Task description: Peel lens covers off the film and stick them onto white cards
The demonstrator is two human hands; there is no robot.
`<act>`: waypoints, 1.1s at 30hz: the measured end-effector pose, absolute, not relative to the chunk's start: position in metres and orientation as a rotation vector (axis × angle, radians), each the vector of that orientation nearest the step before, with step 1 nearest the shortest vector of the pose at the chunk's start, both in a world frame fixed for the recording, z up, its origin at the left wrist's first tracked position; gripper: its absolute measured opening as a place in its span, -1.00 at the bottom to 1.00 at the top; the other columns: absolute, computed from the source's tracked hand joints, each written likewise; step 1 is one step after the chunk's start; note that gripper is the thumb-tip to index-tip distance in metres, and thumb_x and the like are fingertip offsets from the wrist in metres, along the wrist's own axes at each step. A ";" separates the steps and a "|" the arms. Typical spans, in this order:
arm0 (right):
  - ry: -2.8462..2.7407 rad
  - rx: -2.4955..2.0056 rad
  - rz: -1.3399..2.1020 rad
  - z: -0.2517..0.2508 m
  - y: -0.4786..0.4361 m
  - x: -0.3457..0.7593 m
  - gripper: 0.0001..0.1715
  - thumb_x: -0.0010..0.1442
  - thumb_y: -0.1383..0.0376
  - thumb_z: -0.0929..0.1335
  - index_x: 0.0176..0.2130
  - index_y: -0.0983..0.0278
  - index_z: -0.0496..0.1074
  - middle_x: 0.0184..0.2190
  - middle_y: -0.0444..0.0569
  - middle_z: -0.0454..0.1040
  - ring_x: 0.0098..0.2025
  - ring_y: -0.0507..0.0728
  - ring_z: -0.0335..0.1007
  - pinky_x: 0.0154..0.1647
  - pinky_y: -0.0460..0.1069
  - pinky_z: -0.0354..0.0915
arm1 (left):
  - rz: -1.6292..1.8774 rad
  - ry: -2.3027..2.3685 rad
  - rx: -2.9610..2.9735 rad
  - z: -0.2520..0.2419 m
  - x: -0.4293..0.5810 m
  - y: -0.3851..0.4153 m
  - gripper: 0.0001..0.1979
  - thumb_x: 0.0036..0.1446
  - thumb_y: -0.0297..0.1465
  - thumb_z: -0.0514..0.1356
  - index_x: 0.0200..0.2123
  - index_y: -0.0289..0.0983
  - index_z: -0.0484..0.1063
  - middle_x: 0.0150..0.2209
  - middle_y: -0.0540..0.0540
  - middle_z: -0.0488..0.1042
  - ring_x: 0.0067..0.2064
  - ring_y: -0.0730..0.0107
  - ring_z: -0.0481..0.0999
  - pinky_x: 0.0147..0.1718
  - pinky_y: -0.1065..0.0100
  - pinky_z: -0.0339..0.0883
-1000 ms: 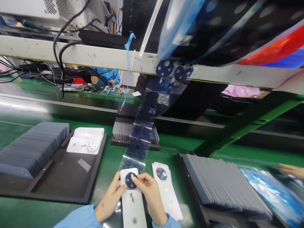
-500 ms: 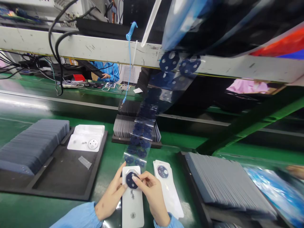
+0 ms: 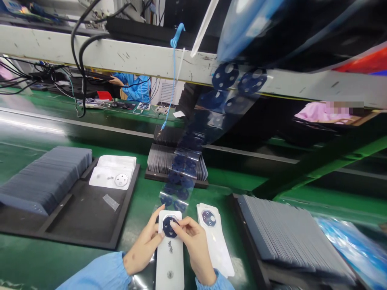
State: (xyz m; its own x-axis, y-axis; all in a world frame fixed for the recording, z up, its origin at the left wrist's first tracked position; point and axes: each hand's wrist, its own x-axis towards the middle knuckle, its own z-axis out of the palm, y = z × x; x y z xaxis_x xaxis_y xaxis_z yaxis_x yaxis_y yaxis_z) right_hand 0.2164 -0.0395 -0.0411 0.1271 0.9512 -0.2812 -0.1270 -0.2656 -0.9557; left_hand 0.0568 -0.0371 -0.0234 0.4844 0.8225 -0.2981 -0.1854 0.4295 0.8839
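head view, round film (image 3: 166,228) under fingers (image 3: 173,224)

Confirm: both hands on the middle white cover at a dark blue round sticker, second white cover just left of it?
Wrong side: the head view shows the second white cover just right of it. Otherwise yes: left hand and right hand are on the middle white cover at the dark blue round sticker.

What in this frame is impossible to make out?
Head view.
Hidden: dark blue round sticker, partly under right hand fingertips.
Too small: printed mark on white plastic phone back cover, steadied by left hand; its lower end is cut by the frame edge.
Blurred: glossy blue sheet, far right.
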 end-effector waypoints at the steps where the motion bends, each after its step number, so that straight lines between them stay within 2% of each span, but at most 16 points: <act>1: -0.875 -1.388 1.346 -0.041 -0.040 0.216 -0.44 -0.15 -0.01 0.52 -0.49 0.38 0.32 -0.49 -0.11 0.32 -0.40 -0.04 0.20 -0.35 -0.15 0.12 | 0.728 0.840 0.911 -0.023 0.057 -0.037 -0.20 0.15 -0.18 0.14 0.30 -0.13 -0.28 -0.07 -0.14 0.43 -0.25 0.51 0.40 -0.25 0.49 0.26; 11: -0.843 -1.387 1.356 -0.038 -0.041 0.214 -0.42 -0.20 -0.03 0.53 -0.48 0.38 0.32 -0.49 -0.10 0.33 -0.40 -0.03 0.21 -0.36 -0.15 0.12 | 0.726 0.862 0.910 -0.021 0.057 -0.036 -0.16 0.12 -0.18 0.15 0.31 -0.21 -0.29 -0.18 -0.13 0.46 -0.36 0.58 0.34 -0.36 0.54 0.20; 33: -0.800 -1.331 1.387 -0.034 -0.041 0.212 -0.49 -0.17 0.06 0.54 -0.50 0.38 0.33 -0.50 -0.11 0.35 -0.41 -0.06 0.24 -0.36 -0.18 0.21 | 0.739 0.859 0.867 -0.018 0.056 -0.037 -0.18 0.11 -0.23 0.17 0.31 -0.17 -0.23 -0.19 -0.11 0.47 -0.33 0.53 0.39 -0.34 0.52 0.24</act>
State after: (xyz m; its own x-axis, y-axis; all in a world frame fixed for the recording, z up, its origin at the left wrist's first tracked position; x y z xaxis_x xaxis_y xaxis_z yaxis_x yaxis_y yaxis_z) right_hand 0.2120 -0.0414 -0.0338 0.1190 0.9467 -0.2992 -0.2155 -0.2695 -0.9386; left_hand 0.0561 -0.0368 -0.0182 0.4594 0.8261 -0.3263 -0.1996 0.4540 0.8683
